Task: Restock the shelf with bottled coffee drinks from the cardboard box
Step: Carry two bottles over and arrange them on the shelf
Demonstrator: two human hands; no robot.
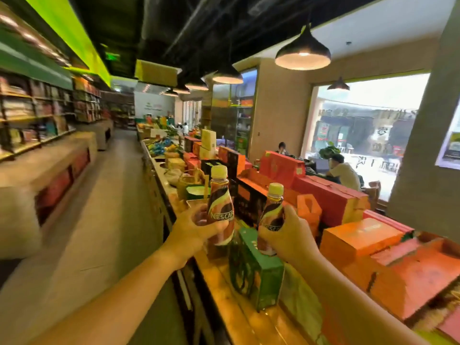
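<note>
L hand (193, 226) grips one Nescafe bottle (221, 207), R hand (288, 235) grips another Nescafe bottle (271, 220), fingers wrapped tight. Both are held upright above the display table (224, 282), prob. so 2 go on a shelf in one trip. Cardboard box isn't in view.

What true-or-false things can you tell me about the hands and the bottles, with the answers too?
1. The left hand grips the left bottle and the right hand grips the right bottle. True.
2. The bottle caps are red. False: they are pale yellow.
3. A green box stands on the counter just below the bottles. True.
4. Both bottles lie flat on the counter. False: both are held upright, up off it.
</note>
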